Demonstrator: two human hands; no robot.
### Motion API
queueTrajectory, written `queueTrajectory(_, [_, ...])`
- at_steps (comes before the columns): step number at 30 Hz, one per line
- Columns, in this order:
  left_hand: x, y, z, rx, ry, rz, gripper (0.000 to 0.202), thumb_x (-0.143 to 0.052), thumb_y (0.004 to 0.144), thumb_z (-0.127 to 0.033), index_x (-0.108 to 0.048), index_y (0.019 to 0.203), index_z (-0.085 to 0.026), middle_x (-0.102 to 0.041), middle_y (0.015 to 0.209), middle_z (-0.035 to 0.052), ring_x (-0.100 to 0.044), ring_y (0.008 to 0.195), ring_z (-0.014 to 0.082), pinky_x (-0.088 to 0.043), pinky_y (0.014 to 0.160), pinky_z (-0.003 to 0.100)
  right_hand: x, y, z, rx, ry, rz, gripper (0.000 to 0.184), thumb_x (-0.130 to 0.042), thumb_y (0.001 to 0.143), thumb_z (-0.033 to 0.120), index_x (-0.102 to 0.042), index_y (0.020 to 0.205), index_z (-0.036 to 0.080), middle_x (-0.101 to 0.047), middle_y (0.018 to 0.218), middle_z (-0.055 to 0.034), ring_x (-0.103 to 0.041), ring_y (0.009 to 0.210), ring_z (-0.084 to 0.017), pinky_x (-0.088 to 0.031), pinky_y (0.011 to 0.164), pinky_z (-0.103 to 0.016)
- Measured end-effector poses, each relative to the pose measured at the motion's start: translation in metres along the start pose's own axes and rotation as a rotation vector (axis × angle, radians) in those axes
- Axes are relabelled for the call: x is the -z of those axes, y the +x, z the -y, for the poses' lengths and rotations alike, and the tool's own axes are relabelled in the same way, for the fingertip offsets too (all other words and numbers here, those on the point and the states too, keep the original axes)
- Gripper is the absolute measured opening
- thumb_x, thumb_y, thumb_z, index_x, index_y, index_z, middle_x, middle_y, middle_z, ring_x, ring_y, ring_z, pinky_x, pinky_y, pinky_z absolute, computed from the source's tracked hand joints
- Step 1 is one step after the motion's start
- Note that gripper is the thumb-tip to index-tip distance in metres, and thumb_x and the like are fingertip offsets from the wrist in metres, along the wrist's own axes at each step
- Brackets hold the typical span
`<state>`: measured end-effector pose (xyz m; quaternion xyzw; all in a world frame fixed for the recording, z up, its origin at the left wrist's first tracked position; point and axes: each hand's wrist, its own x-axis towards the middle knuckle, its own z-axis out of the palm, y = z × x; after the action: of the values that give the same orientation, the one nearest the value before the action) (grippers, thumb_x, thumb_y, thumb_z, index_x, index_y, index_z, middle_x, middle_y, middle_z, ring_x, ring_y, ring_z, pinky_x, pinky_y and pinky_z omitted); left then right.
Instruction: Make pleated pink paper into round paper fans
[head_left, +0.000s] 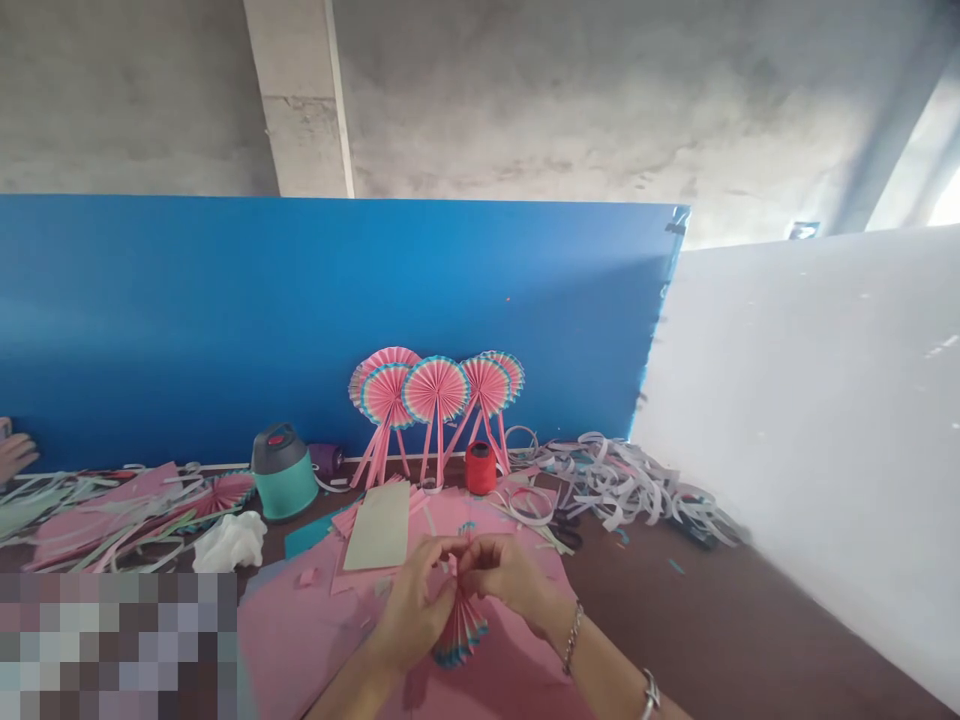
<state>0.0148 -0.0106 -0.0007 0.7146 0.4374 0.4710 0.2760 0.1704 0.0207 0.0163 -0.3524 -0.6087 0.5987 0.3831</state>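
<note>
A pleated pink paper fan (pixel 461 632) with blue edging is pinched at its middle, its folds spreading toward me below the fingers. My left hand (pixel 416 605) grips it from the left with fingers closed. From the right, my right hand (pixel 510 580) pinches the same spot between thumb and fingers. The hands partly hide the fan's centre, and a small blue-edged part shows above them. Under both hands lie pink paper sheets (pixel 300 640). A pale green paper stack (pixel 379 525) sits just beyond my left hand.
Finished round fans (pixel 436 390) lean on a blue partition (pixel 225 320). Nearby stand a teal container (pixel 283 475) and a red object (pixel 481 470). Paper strips (pixel 615 480) heap at right; crumpled white paper (pixel 229 543) lies left. Another person's hand (pixel 15 450) shows at far left.
</note>
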Motion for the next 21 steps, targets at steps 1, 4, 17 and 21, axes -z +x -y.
queueTrajectory(1, [0.000,0.000,0.000,0.003,0.010,-0.003,0.038,-0.048,0.074,-0.008,-0.062,0.107,-0.022,-0.063,0.100,0.0060,-0.056,0.095,0.0217,-0.043,0.086,0.035,0.000,0.001,-0.002,0.031,-0.015,-0.003,0.004,-0.062,0.057,0.020,-0.058,0.057,0.021,-0.060,0.059,0.0042,-0.054,0.057,-0.013,-0.041,0.056,-0.024])
queueTrajectory(4, [0.000,-0.001,0.000,0.016,0.024,-0.008,0.039,-0.047,0.072,-0.006,-0.062,0.104,-0.022,-0.064,0.098,0.0047,-0.056,0.094,0.0213,-0.043,0.085,0.034,-0.002,0.000,-0.005,0.119,-0.145,-0.041,0.005,-0.058,0.061,0.017,-0.055,0.060,0.021,-0.060,0.061,0.0034,-0.053,0.057,-0.013,-0.038,0.054,-0.023])
queueTrajectory(17, [-0.002,0.002,-0.001,0.118,-0.002,-0.108,0.027,-0.049,0.087,-0.039,-0.070,0.095,-0.024,-0.069,0.090,0.0057,-0.061,0.089,0.0229,-0.047,0.081,0.035,0.003,-0.001,-0.019,0.610,-0.752,-0.194,0.021,-0.042,0.063,0.001,-0.043,0.066,0.022,-0.054,0.070,-0.0014,-0.049,0.065,-0.015,-0.039,0.057,-0.023])
queueTrajectory(21, [-0.001,0.003,-0.002,0.123,0.028,-0.121,0.029,-0.050,0.086,-0.044,-0.070,0.084,-0.023,-0.069,0.084,0.0057,-0.061,0.085,0.0234,-0.047,0.079,0.035,0.003,0.000,-0.019,0.629,-0.697,-0.215,0.018,-0.043,0.067,0.005,-0.042,0.063,0.022,-0.052,0.069,-0.0009,-0.048,0.064,-0.014,-0.040,0.058,-0.024])
